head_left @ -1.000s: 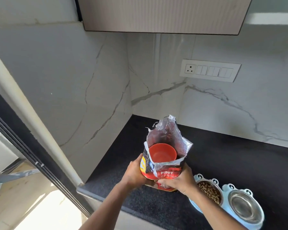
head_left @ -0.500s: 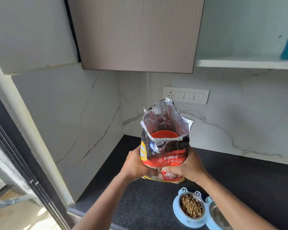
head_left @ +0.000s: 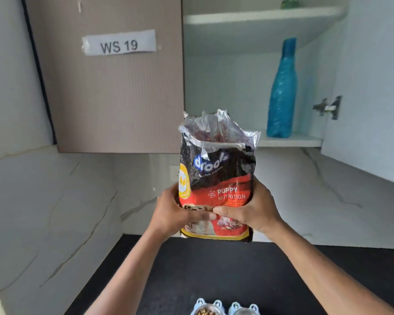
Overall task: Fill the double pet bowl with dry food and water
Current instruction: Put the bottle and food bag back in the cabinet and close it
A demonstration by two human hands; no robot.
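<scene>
Both hands, left hand (head_left: 171, 210) and right hand (head_left: 255, 210), grasp a crinkly foil-lined food bag (head_left: 216, 178); kibble fills one side of the pet bowl (head_left: 223, 309).

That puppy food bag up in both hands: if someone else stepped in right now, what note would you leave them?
Left hand and right hand both grip the open food bag, held upright above the black counter, in front of the open cupboard.
Blue bottle stands on the cupboard shelf.
Double pet bowl sits at the counter's near edge.
Done: kibble is in its left cup.
Left: put the bag away, probably on that shelf; the right cup barely shows, so check it for water.
</scene>
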